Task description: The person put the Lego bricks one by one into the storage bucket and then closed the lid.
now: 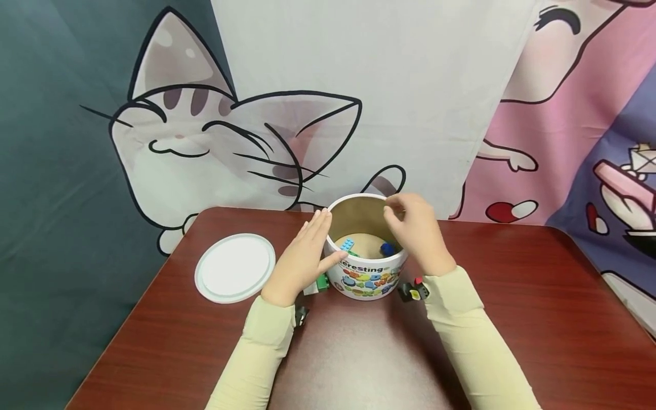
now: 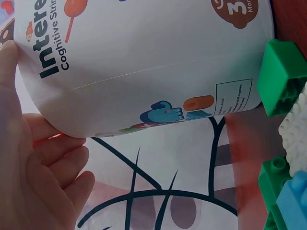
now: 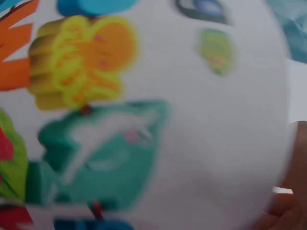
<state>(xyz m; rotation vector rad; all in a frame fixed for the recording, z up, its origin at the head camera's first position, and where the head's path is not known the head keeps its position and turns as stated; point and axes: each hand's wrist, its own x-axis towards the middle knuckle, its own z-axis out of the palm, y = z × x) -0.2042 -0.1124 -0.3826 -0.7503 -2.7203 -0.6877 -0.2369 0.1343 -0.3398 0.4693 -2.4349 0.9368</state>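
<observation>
A white bucket (image 1: pixel 366 285) with colorful printed pictures stands upright on the table. At its bottom lie a light blue building block (image 1: pixel 347 245) and a dark blue piece (image 1: pixel 388 249). My left hand (image 1: pixel 306 253) rests against the left side of the rim, fingers extended and thumb reaching across the front. In the left wrist view the hand (image 2: pixel 53 167) lies along the bucket's edge. My right hand (image 1: pixel 417 230) is over the right rim with bent fingers; I cannot tell whether they hold anything. The right wrist view is mostly filled by the bucket's printed wall (image 3: pixel 216 143).
A round white lid (image 1: pixel 236 267) lies on the table left of the bucket. Green blocks (image 2: pixel 283 79), a white block (image 2: pixel 297 129) and a light blue block (image 2: pixel 293 194) sit close beside the bucket. The wrist cameras are strapped at both sleeves. A cat-print cloth (image 1: pixel 389 74) hangs behind the table.
</observation>
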